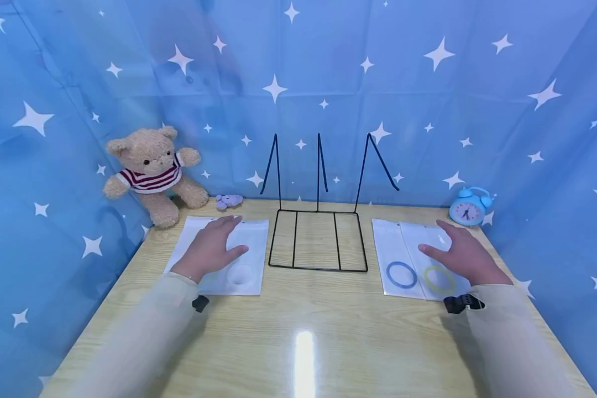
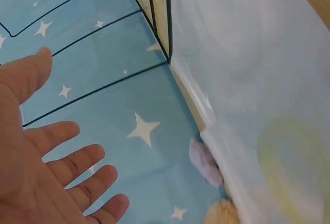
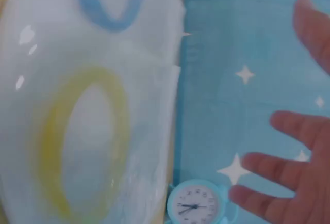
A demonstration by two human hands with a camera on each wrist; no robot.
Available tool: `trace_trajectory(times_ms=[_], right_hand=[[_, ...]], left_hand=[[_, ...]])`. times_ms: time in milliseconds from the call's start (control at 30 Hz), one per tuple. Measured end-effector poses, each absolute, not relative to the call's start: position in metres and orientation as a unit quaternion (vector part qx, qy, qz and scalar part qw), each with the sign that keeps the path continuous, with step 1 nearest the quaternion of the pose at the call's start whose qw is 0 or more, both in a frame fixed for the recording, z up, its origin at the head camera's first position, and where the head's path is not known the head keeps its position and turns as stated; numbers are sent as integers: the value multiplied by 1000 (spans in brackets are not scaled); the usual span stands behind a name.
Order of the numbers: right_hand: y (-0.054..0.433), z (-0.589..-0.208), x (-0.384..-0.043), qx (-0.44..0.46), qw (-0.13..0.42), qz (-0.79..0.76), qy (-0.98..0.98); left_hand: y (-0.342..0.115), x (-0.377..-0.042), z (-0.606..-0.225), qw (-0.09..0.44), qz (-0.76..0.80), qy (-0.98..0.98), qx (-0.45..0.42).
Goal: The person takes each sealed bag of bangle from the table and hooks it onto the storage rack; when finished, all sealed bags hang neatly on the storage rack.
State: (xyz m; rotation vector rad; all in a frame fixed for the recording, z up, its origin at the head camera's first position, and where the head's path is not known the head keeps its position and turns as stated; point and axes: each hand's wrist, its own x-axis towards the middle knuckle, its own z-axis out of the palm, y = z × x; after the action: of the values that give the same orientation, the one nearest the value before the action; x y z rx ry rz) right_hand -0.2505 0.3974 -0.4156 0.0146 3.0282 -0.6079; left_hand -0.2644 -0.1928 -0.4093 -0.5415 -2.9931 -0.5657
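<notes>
— In the head view, how far along are you?
— Barely begun, I'd judge: your white bag (image 1: 252,260), blue-ringed bag (image 1: 402,275) and yellow-ringed bag (image 1: 439,279) lie flat on the bench (image 1: 249,342), the wire rack (image 1: 318,211) bare between. Your left grip (image 1: 211,251) is over the first, right grip (image 1: 464,254) over the last; all handling seems to remain.
— Left wrist view?
— Your grip spreads loosely, nothing held.
— Right wrist?
— Spread too, holding nothing.

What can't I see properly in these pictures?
Teddy bear: left wrist view, mostly cut off by the bottom edge.
Blue ring: right wrist view, partly cut off by the top edge.
Clock numbers: head view, too small.
Part of left packaging: head view, hidden by left hand.
</notes>
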Motion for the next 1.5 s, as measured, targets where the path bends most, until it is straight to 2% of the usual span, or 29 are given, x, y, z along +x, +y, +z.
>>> trace_trajectory(times_ms=[167,400,633,833,1100,1500], right_hand=[[401,-412,-246,45,53,-243,968],[409,-412,-239,70,33,-325,943],[416,-416,-234,64,28,-347,935],[424,-412,-228,73,76,-326,939],[440,-407,-221,66,126,-277,950],[462,-426,-224,85,179,-266,943]], left_hand=[[-176,-272,-421,-20,-210,-960,-183],[-151,-282,-433,-63,-257,-944,-196],[-132,-294,-438,-71,-316,-931,-169],[-124,-297,-446,-81,-352,-921,-145],[-119,-299,-457,-83,-325,-933,-130],[-117,-300,-466,-99,-250,-956,-121]])
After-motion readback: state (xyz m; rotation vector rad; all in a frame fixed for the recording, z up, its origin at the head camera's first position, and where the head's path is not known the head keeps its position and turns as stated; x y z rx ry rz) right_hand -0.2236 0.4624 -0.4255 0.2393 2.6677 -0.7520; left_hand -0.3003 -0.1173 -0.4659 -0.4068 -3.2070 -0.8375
